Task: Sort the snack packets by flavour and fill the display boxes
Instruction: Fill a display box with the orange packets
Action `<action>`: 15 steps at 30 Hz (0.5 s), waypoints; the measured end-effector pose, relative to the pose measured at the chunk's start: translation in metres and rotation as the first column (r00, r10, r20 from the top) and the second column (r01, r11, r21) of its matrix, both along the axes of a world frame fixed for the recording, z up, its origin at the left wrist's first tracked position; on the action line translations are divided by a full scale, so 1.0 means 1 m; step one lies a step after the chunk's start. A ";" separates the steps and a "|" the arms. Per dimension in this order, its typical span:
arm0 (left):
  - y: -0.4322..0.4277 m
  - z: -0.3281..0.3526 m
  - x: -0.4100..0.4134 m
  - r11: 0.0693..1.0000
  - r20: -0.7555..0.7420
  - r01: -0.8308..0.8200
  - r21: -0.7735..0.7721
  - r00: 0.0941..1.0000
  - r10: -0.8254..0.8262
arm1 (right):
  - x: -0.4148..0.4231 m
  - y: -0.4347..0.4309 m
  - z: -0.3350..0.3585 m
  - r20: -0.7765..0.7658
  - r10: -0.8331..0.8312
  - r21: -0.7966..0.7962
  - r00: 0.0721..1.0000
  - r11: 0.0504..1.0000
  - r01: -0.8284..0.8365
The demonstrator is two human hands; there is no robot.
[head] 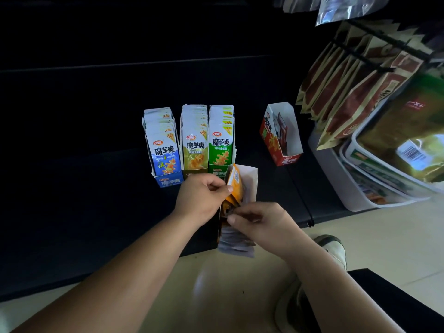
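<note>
Three full display boxes stand side by side on the dark shelf: a blue box (165,159), an olive-yellow box (194,150) and a green box (220,147). A red box (280,140) stands apart to the right, nearly empty. In front of the green box sits a white-walled orange box (251,186) that reaches over the shelf edge. My left hand (201,198) pinches an orange packet (234,182) standing in that box. My right hand (259,222) grips dark packets (228,210) lower in the same box.
White bins (365,188) with large snack bags stand at the right on the shelf. Brown-red pouches (348,87) hang from black hooks above them. My shoe (334,251) rests on the pale tiled floor below the shelf edge.
</note>
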State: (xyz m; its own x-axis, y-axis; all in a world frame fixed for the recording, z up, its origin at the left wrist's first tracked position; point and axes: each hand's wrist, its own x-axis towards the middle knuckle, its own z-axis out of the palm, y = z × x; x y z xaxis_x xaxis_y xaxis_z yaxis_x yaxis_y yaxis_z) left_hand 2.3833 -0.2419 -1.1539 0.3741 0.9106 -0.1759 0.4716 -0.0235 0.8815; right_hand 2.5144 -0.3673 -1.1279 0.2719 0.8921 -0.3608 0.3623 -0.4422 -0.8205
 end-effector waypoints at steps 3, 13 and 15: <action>0.000 -0.002 0.001 1.000 -0.003 -0.006 0.025 1.000 0.006 | 0.002 0.003 0.009 -0.035 -0.068 -0.007 0.997 0.998 0.068; 0.001 0.032 -0.009 0.993 0.152 0.064 0.096 0.985 -0.079 | -0.003 0.013 0.030 -0.348 -0.468 0.000 0.812 0.867 0.499; -0.006 0.038 -0.008 0.978 0.152 0.178 0.107 0.969 -0.193 | 0.000 0.018 0.039 -0.522 -0.509 -0.096 0.685 0.833 0.546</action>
State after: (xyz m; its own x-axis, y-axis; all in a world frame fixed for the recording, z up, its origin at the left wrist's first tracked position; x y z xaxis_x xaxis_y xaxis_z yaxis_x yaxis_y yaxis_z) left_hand 2.3755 -0.2483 -1.1156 0.5544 0.8320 -0.0187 0.3040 -0.1815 0.9352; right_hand 2.5143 -0.3494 -1.0889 0.4986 0.6835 -0.5331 -0.3896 -0.3727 -0.8422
